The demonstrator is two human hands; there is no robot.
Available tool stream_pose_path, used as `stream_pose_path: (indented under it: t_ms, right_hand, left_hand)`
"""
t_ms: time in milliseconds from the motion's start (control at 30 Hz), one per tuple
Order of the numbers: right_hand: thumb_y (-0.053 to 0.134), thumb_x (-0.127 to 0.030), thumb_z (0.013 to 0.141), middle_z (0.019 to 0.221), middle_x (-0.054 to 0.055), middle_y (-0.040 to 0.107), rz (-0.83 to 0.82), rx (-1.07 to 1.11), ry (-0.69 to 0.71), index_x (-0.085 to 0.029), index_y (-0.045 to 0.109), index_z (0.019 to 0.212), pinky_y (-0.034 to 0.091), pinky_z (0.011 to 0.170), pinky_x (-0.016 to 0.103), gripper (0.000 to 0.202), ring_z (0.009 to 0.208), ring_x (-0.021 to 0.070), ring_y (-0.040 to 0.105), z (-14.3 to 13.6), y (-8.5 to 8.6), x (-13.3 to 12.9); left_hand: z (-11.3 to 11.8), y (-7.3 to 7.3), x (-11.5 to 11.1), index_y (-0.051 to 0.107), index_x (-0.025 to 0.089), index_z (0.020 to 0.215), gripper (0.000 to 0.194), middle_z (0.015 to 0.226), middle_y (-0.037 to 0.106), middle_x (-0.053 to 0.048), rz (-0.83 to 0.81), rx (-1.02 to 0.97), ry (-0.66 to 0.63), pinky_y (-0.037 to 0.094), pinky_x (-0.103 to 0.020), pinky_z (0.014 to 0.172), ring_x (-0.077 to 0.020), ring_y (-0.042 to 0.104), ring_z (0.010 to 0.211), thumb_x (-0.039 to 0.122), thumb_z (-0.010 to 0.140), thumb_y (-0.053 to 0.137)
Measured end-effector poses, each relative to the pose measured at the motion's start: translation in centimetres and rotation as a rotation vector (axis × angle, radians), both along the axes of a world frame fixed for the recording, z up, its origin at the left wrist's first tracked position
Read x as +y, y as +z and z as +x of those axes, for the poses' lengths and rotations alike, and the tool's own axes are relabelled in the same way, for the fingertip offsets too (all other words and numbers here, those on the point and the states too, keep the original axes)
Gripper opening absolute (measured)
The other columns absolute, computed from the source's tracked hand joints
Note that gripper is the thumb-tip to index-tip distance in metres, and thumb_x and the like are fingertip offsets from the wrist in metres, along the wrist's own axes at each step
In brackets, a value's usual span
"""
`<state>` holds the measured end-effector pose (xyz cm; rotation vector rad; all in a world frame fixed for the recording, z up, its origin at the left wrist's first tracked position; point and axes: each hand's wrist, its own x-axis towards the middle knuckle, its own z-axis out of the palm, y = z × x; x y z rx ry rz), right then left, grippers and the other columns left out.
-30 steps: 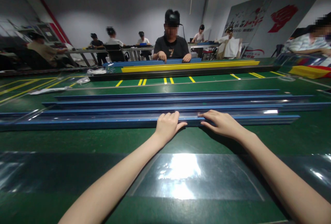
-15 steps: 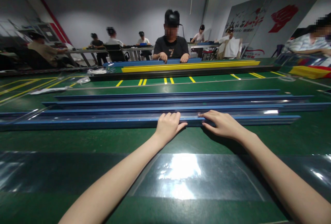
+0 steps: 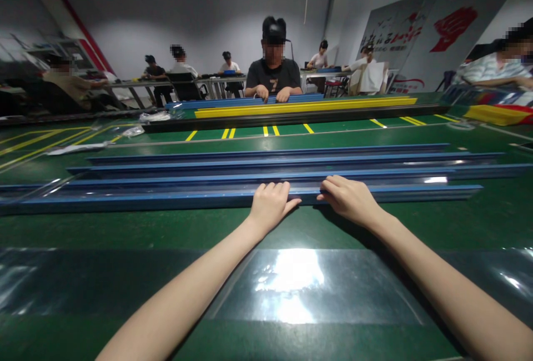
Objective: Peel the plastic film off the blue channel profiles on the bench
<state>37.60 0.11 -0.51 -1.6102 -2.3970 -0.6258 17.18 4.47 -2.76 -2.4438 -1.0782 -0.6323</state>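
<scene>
Head: green table (image 3: 145,230), grey wall (image 3: 200,5)

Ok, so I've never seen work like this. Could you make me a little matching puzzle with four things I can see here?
Things
1. left hand
2. yellow strip
3. clear plastic sheet
4. fist emblem

Places and looks
A. red, on the grey wall panel
B. fingers over the nearest blue strip
C. just beyond the black strip
D. flat and shiny on the near part of the green tabletop

Right pairs: 1-B, 2-C, 3-D, 4-A
</scene>
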Motion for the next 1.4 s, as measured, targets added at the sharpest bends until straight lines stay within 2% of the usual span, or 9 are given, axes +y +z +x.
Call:
stream_pose_path:
  t_ms: [333, 833, 1033, 1233, 1400]
  right_hand:
    - [0.037, -0.030, 0.083, 0.080, 0.005, 0.060, -0.125, -0.010, -0.037, -0.019, 0.050, 0.073, 0.022, 0.050, 0.026, 0.020, 0.070, 0.0144, 0.053, 0.3, 1.6, -0.2]
    - [0.042, -0.037, 0.077, 0.074, 0.001, 0.061, -0.222, -0.007, -0.242, -0.021, 0.051, 0.068, 0.018, 0.047, 0.025, 0.020, 0.059, 0.0146, 0.053, 4.6, 2.3, -0.6]
    - [0.039, -0.040, 0.079, 0.080, 0.004, 0.062, -0.204, -0.033, -0.162, -0.020, 0.053, 0.074, 0.024, 0.049, 0.025, 0.025, 0.066, 0.0157, 0.055, 4.3, 2.0, -0.6]
    - [0.032, -0.048, 0.084, 0.085, 0.006, 0.062, -0.149, -0.005, -0.079, -0.020, 0.053, 0.083, 0.031, 0.056, 0.025, 0.036, 0.075, 0.0175, 0.057, 2.6, 1.3, -0.4]
    - [0.033, -0.044, 0.086, 0.081, 0.006, 0.060, -0.078, 0.010, 0.002, -0.019, 0.051, 0.080, 0.032, 0.058, 0.025, 0.031, 0.074, 0.0162, 0.055, 1.2, 0.5, -0.1]
  left_hand:
    - [-0.2, -0.1, 0.0, 0.053, 0.016, 0.087, 0.033, 0.075, 0.061, -0.004, 0.006, -0.009, -0.085, 0.030, -0.030, 0.062, -0.0176, 0.054, 0.071, 0.045, 0.085, 0.040]
    - [-0.1, 0.0, 0.0, 0.055, 0.015, 0.085, 0.036, 0.079, 0.060, -0.007, 0.004, -0.019, -0.045, 0.030, -0.032, 0.067, -0.0202, 0.053, 0.077, 0.048, 0.082, 0.043]
    - [-0.1, 0.0, 0.1, 0.056, 0.016, 0.081, 0.036, 0.078, 0.060, -0.007, -0.010, -0.024, -0.042, 0.030, -0.032, 0.067, -0.0200, 0.052, 0.077, 0.049, 0.082, 0.042]
    - [-0.1, 0.0, 0.0, 0.056, 0.016, 0.081, 0.036, 0.078, 0.060, -0.006, -0.004, -0.015, -0.038, 0.030, -0.032, 0.066, -0.0202, 0.052, 0.077, 0.049, 0.083, 0.041]
    - [-0.1, -0.1, 0.0, 0.056, 0.016, 0.081, 0.037, 0.078, 0.060, -0.006, 0.003, -0.007, -0.034, 0.030, -0.032, 0.066, -0.0204, 0.052, 0.076, 0.049, 0.083, 0.041]
